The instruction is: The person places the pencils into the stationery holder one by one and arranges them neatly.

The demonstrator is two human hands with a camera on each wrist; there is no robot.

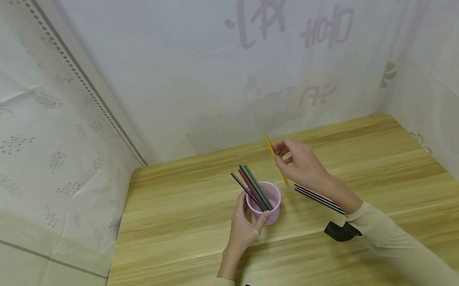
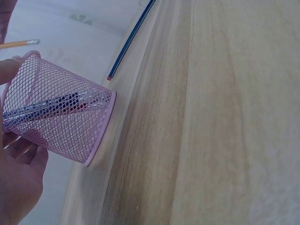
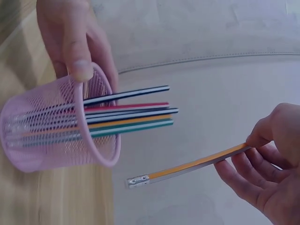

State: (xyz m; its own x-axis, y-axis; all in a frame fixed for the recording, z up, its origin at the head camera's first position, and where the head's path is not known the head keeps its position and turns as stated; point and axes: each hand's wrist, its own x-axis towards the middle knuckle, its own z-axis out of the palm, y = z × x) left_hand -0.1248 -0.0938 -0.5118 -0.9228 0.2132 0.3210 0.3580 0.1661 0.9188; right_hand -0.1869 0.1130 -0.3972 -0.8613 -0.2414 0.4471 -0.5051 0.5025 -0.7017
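My left hand [image 1: 243,227] grips a pink mesh pencil cup [image 1: 274,200], thumb at the rim and fingers round its side. Several pencils [image 3: 140,107] in dark blue, red, orange and green lean inside it, ends sticking out past the rim. To the right of the cup, my right hand [image 1: 301,162] pinches a yellow pencil [image 1: 268,142] between thumb and fingers. That pencil is held nearly upright in the head view, its eraser end [image 3: 137,181] low and close to the cup's opening.
A few more dark pencils [image 1: 315,198] lie on the wooden table [image 1: 171,230], partly under my right wrist. Black wrist cameras sit below both sleeves. Patterned white curtains [image 1: 186,95] stand behind the table and along both sides.
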